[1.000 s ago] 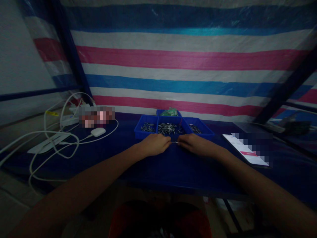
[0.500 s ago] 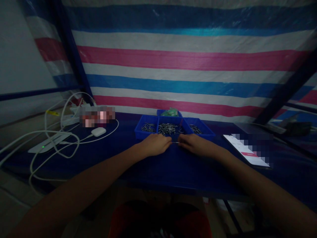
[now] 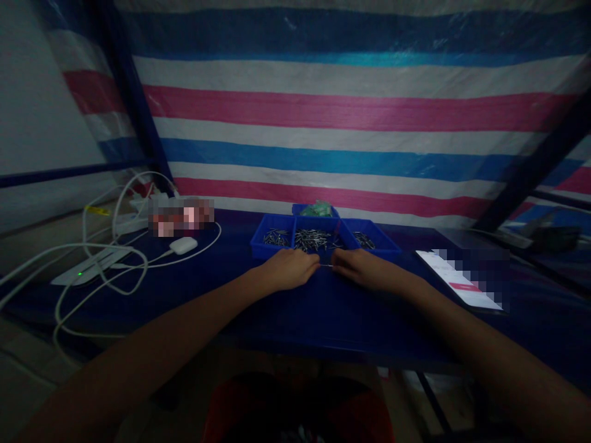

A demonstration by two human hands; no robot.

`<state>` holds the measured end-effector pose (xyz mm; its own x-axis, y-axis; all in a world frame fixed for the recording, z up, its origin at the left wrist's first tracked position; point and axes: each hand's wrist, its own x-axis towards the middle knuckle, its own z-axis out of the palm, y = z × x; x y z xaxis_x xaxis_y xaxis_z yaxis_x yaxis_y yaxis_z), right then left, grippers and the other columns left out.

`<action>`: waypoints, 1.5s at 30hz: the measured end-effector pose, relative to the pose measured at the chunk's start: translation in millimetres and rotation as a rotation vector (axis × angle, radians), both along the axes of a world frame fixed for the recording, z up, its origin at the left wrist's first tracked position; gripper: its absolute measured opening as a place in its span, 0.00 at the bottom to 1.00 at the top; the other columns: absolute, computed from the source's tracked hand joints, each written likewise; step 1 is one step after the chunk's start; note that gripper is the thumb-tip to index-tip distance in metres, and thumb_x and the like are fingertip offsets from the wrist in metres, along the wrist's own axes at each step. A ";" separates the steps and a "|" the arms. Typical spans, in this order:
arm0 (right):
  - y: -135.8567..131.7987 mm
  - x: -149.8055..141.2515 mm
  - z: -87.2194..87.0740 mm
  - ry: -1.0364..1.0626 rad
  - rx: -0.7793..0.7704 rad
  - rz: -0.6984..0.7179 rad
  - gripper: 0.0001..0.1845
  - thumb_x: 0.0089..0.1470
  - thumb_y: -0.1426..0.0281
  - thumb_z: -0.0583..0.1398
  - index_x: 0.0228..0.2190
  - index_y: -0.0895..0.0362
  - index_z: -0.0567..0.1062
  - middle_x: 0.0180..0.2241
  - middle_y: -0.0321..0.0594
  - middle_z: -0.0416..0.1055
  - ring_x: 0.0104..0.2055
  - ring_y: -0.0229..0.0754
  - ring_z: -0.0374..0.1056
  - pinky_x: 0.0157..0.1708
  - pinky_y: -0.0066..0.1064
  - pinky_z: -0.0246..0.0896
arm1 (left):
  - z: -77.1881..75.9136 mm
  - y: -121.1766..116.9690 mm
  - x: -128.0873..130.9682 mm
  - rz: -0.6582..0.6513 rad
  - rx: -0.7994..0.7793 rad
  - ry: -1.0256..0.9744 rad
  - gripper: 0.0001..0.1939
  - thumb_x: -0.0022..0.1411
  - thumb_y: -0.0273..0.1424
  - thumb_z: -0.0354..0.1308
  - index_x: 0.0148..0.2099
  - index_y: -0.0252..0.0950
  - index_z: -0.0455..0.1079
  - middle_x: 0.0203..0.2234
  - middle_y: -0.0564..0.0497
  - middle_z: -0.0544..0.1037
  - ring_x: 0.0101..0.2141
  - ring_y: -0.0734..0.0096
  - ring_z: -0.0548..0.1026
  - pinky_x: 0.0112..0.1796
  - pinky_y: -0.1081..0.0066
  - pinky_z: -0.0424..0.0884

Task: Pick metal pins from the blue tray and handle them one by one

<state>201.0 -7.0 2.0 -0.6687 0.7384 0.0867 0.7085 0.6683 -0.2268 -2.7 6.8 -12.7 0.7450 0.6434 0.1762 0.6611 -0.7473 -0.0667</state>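
Observation:
My left hand (image 3: 293,269) and my right hand (image 3: 358,267) rest close together at the front of the blue bins. Between their closed fingertips runs a thin metal rod (image 3: 325,265), one end in each hand; its exact kind is too small to tell. Just behind, the middle blue bin (image 3: 344,232) contains a heap of thin shiny metal pieces (image 3: 313,239). More such pieces lie in the left blue bin (image 3: 258,243) and in the right blue bin (image 3: 385,245). A rear bin has green plastic-looking packets (image 3: 317,210).
A lit tablet or phone (image 3: 457,282) lies on the blue table (image 3: 295,329) to the right. On the left are looping white cables (image 3: 138,261), a white power strip (image 3: 87,267) and a small white case (image 3: 183,246). A striped sheet (image 3: 323,111) hangs behind.
Both hands stay in nearly the same place with the thin rod between them. The view shifts very slightly, and a green light now shows on the power strip.

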 end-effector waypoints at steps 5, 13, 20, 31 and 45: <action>-1.1 -1.6 0.6 -0.004 0.011 0.004 0.07 0.56 0.70 0.47 0.29 0.57 0.63 0.26 0.39 0.66 0.27 0.37 0.63 0.27 0.28 0.53 | 0.0 0.0 0.1 0.000 0.004 0.004 0.18 0.64 0.37 0.36 0.38 0.36 0.65 0.27 0.47 0.73 0.27 0.68 0.71 0.25 0.71 0.62; -0.7 -1.2 0.8 -0.009 0.010 0.024 0.08 0.56 0.68 0.48 0.29 0.57 0.64 0.27 0.39 0.67 0.27 0.37 0.63 0.27 0.27 0.53 | 0.3 -0.3 -0.2 -0.003 0.000 0.003 0.17 0.64 0.37 0.36 0.38 0.36 0.64 0.27 0.48 0.73 0.27 0.68 0.71 0.25 0.71 0.62; 2.3 2.0 -2.0 -0.002 0.006 -0.046 0.04 0.52 0.69 0.52 0.32 0.57 0.63 0.26 0.38 0.67 0.26 0.37 0.63 0.25 0.27 0.52 | 1.1 -1.0 0.5 -0.002 0.002 0.010 0.17 0.63 0.36 0.36 0.38 0.36 0.64 0.27 0.48 0.73 0.27 0.67 0.71 0.25 0.70 0.62; 1.5 1.0 -1.5 -0.015 0.024 0.001 0.06 0.55 0.71 0.48 0.29 0.57 0.63 0.26 0.39 0.67 0.26 0.37 0.63 0.27 0.28 0.53 | 1.0 -0.3 0.5 0.008 -0.015 0.022 0.18 0.64 0.37 0.35 0.38 0.35 0.65 0.27 0.47 0.73 0.27 0.68 0.71 0.26 0.69 0.63; -1.3 -0.9 1.3 -0.013 0.009 -0.006 0.09 0.57 0.71 0.46 0.29 0.57 0.63 0.28 0.41 0.67 0.28 0.38 0.63 0.29 0.28 0.54 | 2.4 -2.0 0.8 0.015 -0.015 0.018 0.18 0.64 0.38 0.36 0.39 0.35 0.65 0.27 0.47 0.73 0.27 0.67 0.71 0.27 0.69 0.64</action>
